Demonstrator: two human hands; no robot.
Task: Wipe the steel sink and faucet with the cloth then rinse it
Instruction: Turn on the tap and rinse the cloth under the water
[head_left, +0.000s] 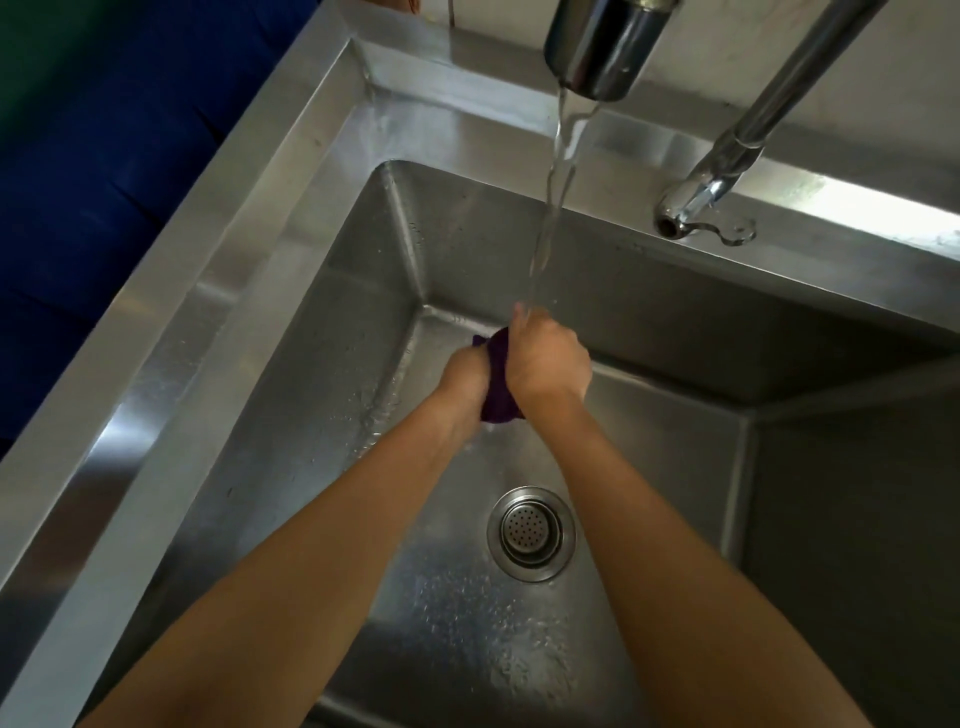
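Observation:
Both my hands are down in the steel sink (332, 291), gripping a dark purple cloth (500, 384) bunched between them. My left hand (465, 376) holds its left side, my right hand (548, 358) is wrapped round its right side. Only a strip of cloth shows between the hands. Water streams from the chrome faucet spout (597, 47) at the top and lands on my right hand's fingers and the cloth. The sink floor is wet, with droplets around the round drain strainer (531, 532).
A second slim chrome tap (727, 156) juts over the sink's back rim on the right, with a small puddle beside its tip. A blue surface (93, 171) lies beyond the sink's left rim. A pale wall rises behind the faucet.

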